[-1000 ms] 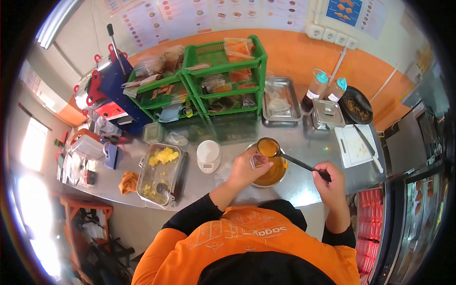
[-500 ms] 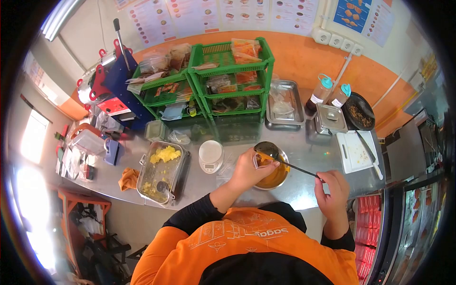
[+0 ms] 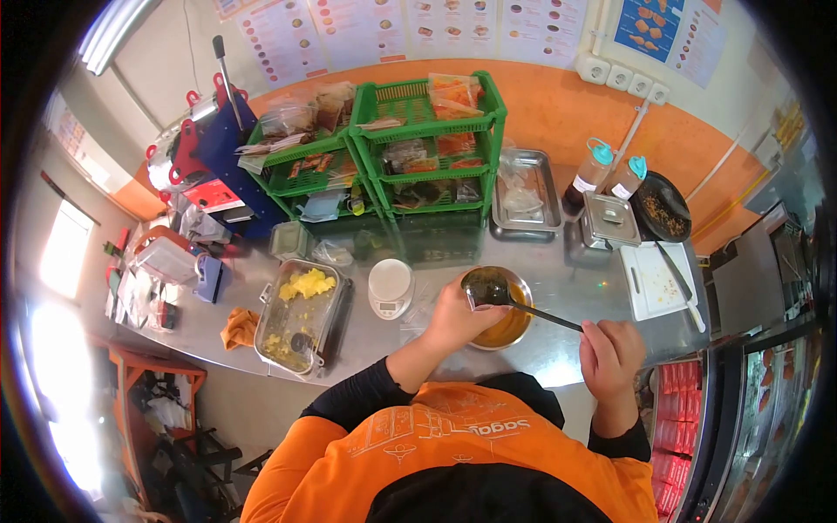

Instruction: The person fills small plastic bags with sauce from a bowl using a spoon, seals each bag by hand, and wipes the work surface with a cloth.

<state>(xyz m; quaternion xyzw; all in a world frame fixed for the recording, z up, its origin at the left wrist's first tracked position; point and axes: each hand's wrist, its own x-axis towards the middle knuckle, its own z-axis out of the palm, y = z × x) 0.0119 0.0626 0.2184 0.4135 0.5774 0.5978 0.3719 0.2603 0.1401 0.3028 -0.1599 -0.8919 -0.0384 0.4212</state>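
Note:
My right hand (image 3: 612, 359) is closed round the end of a black ladle (image 3: 549, 316), whose handle slants up to the left. The ladle's dark head is tipped over my left hand (image 3: 462, 311). My left hand is closed, its fingers curled round what looks like a small clear plastic bag (image 3: 475, 302), mostly hidden by the fingers and the ladle. Beneath both is a round metal bowl (image 3: 527, 301) with thick orange-brown sauce (image 3: 506, 331) in it.
Left of the bowl stand a white kitchen scale (image 3: 391, 283) and a metal tray (image 3: 333, 336) with yellow mash. Green stacked baskets (image 3: 427, 126) rise behind. To the right, a knife (image 3: 678, 275) lies on a white cutting board (image 3: 643, 292), near a lidded steel container (image 3: 610, 220).
The ladle's head has tipped and shifted slightly down over the bag, and the orange sauce seen at its lip is now hidden. Both hands stay nearly in place.

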